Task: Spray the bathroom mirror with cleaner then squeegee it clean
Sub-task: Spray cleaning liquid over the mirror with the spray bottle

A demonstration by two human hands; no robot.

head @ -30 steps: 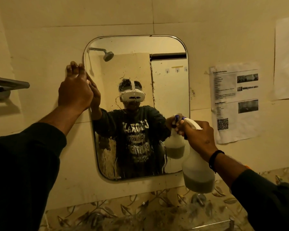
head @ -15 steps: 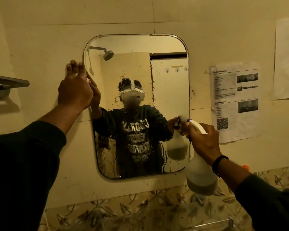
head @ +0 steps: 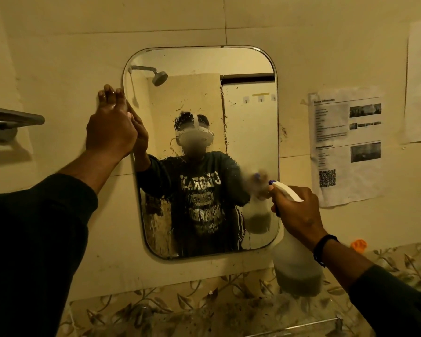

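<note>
A rounded-corner mirror [head: 250,132] hangs on the cream tiled wall, its glass wet with droplets and runs over the lower half. My left hand [head: 111,128] presses flat against the mirror's left edge, fingers pointing up. My right hand [head: 295,210] grips a white spray bottle [head: 297,271] by its neck. The nozzle points at the mirror's lower right part, where a blurred patch of mist hangs in front of the glass. Cloudy liquid fills the bottle's lower part. No squeegee is in view.
A metal rail [head: 12,119] juts from the wall at the left. Printed paper sheets [head: 345,144] are taped to the wall right of the mirror. A small orange object [head: 357,244] sits by the wall behind my right forearm. Leaf-patterned tiles [head: 180,302] run below.
My right hand has carried the spray bottle a little right and down along the mirror's lower right edge, and fresh mist now blurs the glass there. My left hand stays in place.
</note>
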